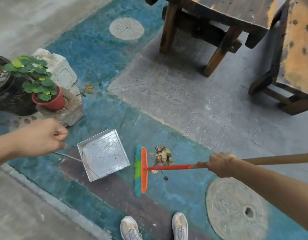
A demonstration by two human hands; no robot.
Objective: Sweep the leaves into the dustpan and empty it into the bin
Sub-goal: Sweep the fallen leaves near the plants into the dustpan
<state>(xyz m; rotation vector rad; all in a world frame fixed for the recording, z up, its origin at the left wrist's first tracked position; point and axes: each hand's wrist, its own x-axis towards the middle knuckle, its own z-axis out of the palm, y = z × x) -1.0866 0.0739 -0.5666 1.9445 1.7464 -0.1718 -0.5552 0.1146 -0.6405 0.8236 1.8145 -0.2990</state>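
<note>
Orange broom [144,170] points left twd dustpan [104,153]; right hand [220,164] grips it, left hand [45,137] dustpan's handle.

Silver dustpan [103,154]. Broom [141,170]: orange head, teal and lime-green bristles, orange neck, tan wooden handle. Brown dry leaves [162,155]. Floor [90,49] teal-blue paint beside grey slabs. Red pot [51,101], green plant [33,73]. White shoes [130,227].

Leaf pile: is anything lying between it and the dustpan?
Yes. The broom head itself lies between the leaf pile and the metal dustpan, bristles toward the pan. The pile sits behind it, beside the broom handle that the right hand grips. Otherwise only painted floor.
</note>
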